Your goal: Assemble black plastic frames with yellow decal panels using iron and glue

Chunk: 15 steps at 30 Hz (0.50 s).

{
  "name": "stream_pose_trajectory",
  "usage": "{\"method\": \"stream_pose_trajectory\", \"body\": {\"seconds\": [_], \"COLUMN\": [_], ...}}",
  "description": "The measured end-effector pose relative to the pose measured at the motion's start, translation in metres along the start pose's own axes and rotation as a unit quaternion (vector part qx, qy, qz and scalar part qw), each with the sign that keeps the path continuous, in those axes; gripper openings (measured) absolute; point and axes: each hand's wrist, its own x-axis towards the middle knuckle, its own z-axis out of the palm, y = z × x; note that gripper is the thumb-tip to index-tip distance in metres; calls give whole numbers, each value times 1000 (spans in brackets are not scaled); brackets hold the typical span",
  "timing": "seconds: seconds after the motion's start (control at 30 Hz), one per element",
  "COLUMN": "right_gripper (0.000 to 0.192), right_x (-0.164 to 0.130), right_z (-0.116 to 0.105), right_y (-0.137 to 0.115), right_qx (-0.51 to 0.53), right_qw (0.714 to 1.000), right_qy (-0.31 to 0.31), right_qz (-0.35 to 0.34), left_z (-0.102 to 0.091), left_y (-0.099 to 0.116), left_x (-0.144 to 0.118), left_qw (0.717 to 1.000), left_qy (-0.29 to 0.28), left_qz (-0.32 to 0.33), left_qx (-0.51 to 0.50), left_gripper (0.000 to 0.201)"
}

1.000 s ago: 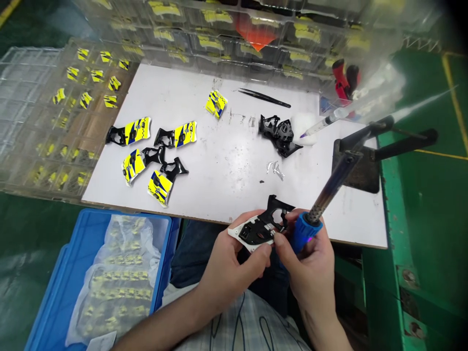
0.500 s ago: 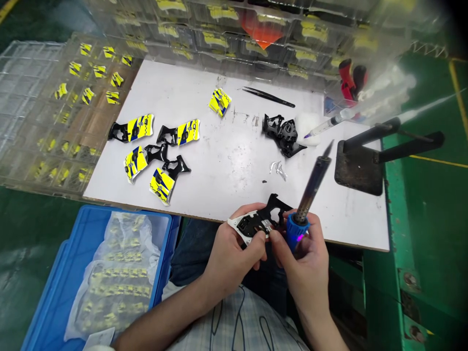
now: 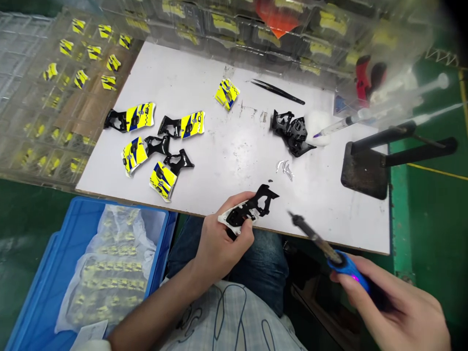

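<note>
Four yellow-and-black plastic pieces (image 3: 139,116) lie left; over the near edge of the white table (image 3: 219,180), I have the left hand (image 3: 221,243) pinching a black-and-white plastic bracket (image 3: 240,213), long axis slanting up-right, the right hand (image 3: 402,302) closed round a blue-handled soldering iron (image 3: 331,252), tip up-left.

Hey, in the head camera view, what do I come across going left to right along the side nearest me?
Blue bin → left hand, holding a black-and-white part → soldering iron's tip → right hand, gripping that iron's handle. Overlapping things are left out.
</note>
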Motion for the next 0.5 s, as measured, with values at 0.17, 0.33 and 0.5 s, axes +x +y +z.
{"method": "stream_pose_trajectory", "body": {"seconds": [0.17,0.33,0.5], "right_gripper": [15,20,27], "right_x": [15,22,22], "right_z": [1,-1,-1], "right_y": [-2,1,0], "right_qx": [-95,-119,-132], "right_qw": [985,975,971], "right_qy": [-19,-40,-39], "right_qz": [-145,-185,-198], "left_z": [1,1,0], "left_y": [-1,-3,-2], "left_x": [0,0,-1], "left_qw": [1000,999,999], "left_qy": [0,-11,-15], "left_qz": [18,30,34], "left_qx": [19,22,33], "left_gripper": [38,37,36]}}
